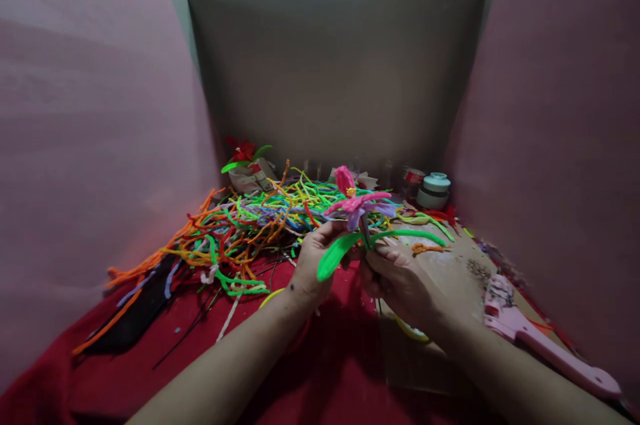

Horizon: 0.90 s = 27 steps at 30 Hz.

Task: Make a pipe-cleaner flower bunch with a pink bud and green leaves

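Observation:
A pipe-cleaner flower [357, 204] with pink and purple petals and a yellow centre stands upright between my hands. Two bright green leaves [334, 257] spread left and right from its dark stem [366, 230]. My right hand [400, 278] pinches the stem just below the leaves. On the other side, my left hand [315, 258] is closed at the flower, under the petals and behind the left leaf, which hides some of its fingertips.
Loose coloured pipe cleaners [260, 212] are heaped at the back and left. A pink glue gun [550, 342] lies on the right near a cardboard sheet [440, 272]. Behind are a red flower [243, 150] and a pale blue-lidded jar [434, 190]. Pink panels [95, 132] rise at both sides.

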{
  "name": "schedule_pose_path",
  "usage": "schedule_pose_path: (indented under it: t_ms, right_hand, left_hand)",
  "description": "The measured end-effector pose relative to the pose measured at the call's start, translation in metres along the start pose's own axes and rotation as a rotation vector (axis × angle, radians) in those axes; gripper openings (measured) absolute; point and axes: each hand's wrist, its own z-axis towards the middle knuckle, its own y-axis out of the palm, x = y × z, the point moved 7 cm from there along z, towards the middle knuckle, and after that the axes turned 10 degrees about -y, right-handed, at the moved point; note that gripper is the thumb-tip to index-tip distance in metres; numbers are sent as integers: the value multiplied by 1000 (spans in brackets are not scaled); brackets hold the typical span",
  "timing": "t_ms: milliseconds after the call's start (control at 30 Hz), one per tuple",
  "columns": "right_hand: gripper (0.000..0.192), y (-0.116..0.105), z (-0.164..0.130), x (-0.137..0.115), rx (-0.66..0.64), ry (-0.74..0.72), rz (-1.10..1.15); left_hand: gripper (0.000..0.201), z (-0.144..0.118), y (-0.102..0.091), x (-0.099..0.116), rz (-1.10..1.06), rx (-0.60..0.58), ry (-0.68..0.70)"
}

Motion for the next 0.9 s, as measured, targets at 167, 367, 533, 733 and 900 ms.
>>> schedule_pose_path:
  t_ms: [167,367,533,733,900]
  right_hand:
    - [27,0,-4,-2,-3,23,-174]
    - [25,3,-4,-9,46,17,-231]
    - [26,4,-5,-16,77,-12,-240]
    - [30,8,-8,-14,71,3,-203]
    - [32,7,-8,-12,77,-16,-147]
  left_hand:
    - [29,3,-4,-5,-105,-9,-100]
    - [37,0,-3,2,-171,-1,-94]
    - [46,-3,4,9,-143,-13,-97]
    - [39,-11,4,16,-40,52,-104]
    - [26,-15,6,22,66,129,-83]
